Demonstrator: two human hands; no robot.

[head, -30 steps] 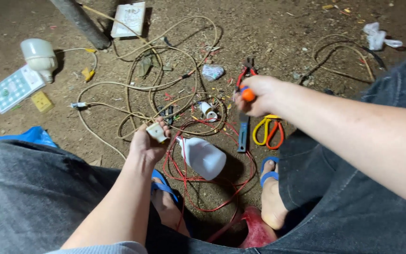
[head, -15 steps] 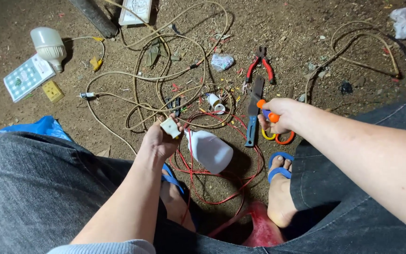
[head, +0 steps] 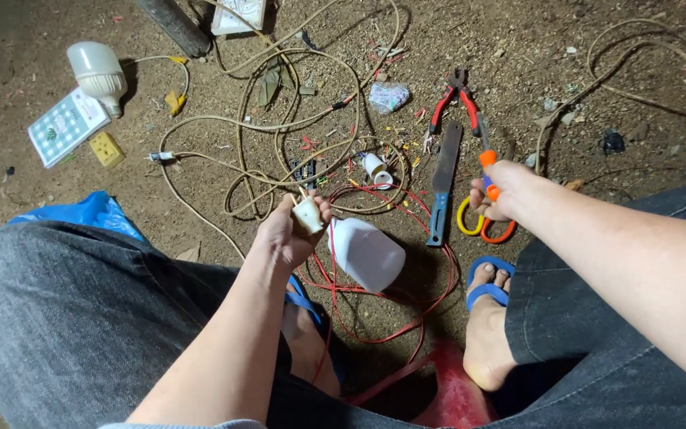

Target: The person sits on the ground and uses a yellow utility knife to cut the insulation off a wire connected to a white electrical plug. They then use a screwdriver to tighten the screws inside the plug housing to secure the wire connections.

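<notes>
My left hand (head: 289,234) holds a small cream-coloured plug (head: 308,214) between thumb and fingers, just above a white bulb housing (head: 367,254) lying on the dirt. My right hand (head: 508,191) grips a screwdriver with an orange and blue handle (head: 487,168), its tip pointing away from me. Beneath that hand lie scissors with yellow and orange loops (head: 478,225). A knife with a blue handle (head: 441,187) and red-handled pliers (head: 454,99) lie to the left of my right hand.
Beige cable (head: 279,127) and thin red wire (head: 391,318) loop over the dirt ground. A white lamp bulb (head: 97,71), a flat LED panel (head: 65,125), a yellow socket (head: 107,148) and blue plastic (head: 89,213) lie at left. My feet in blue sandals (head: 486,290) flank a red stool (head: 454,393).
My right hand has drawn back toward me with the screwdriver, from near the pliers to above the scissors. The left hand has lifted the plug slightly. The camera view shifted.
</notes>
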